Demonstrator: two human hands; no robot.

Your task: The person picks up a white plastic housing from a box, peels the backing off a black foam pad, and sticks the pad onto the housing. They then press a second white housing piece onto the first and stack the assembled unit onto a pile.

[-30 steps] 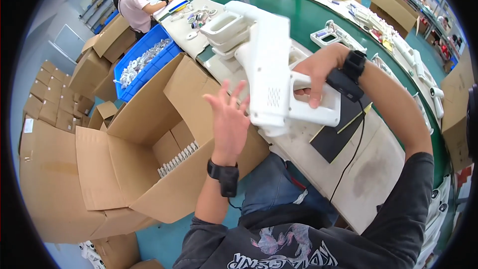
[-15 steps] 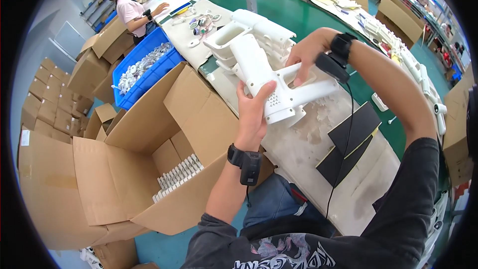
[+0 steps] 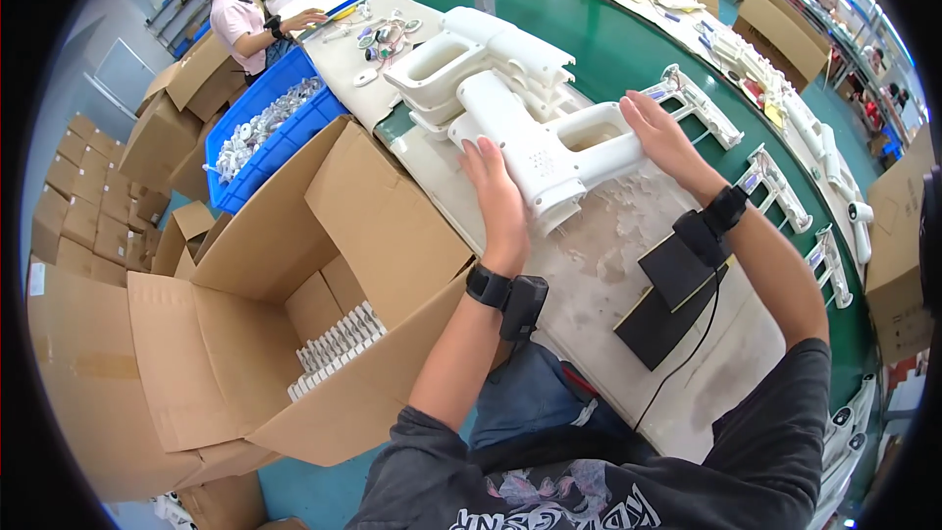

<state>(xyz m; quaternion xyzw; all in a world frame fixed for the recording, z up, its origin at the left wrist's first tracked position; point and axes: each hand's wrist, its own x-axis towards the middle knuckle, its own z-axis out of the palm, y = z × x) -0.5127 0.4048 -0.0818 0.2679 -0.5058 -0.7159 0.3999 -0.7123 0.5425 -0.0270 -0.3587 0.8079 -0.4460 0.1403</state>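
Note:
A white plastic housing (image 3: 505, 123) with a loop handle lies at the front of a stack of similar white housings (image 3: 510, 44) on the table. My left hand (image 3: 498, 194) is open, its fingers straight and lying along the housing's left side. At the handle end, my right hand (image 3: 665, 142) is open too, its outstretched fingertips against or very close to the housing. Neither hand is wrapped round it. What the housing rests on is mostly hidden beneath it.
A large open cardboard box (image 3: 226, 353) stands at left, white parts (image 3: 339, 348) inside. Beyond it is a blue bin (image 3: 260, 128) of small parts. Black pads (image 3: 677, 299) lie on the worn table (image 3: 589, 304). White frames (image 3: 775, 186) sit on the green conveyor (image 3: 564, 0). A co-worker (image 3: 240, 15) stands far left.
Both hands have let go of the housing and flattened out. It has settled lower against the stack. My right arm has drawn back, uncovering white frames on the conveyor. The co-worker has turned.

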